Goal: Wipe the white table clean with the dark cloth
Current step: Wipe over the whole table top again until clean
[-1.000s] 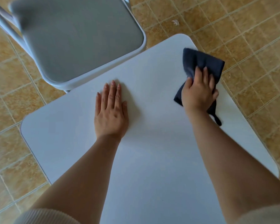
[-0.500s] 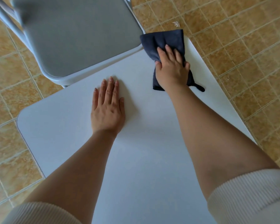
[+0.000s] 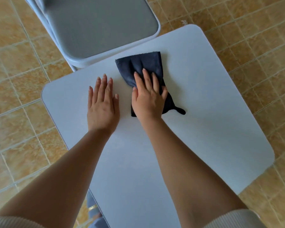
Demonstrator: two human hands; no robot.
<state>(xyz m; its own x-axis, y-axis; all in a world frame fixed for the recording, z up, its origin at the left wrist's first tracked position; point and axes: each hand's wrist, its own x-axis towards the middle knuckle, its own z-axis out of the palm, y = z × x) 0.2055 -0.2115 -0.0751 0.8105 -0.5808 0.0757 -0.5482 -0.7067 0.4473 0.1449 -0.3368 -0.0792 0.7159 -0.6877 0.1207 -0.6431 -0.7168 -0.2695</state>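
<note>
Currently the right hand (image 3: pixel 148 99) presses straight fingers onto the bunched dark navy cloth (image 3: pixel 141 65) near twelve o'clock on the smooth white rectangular table (image 3: pixel 212 129), the left hand (image 3: pixel 103 106) lying flat-fingered at its nine o'clock, so the unpinched cloth may well slip and skip patches.

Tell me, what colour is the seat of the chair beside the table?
The chair seat is grey, with a pale white frame; the head view shows it.
</note>
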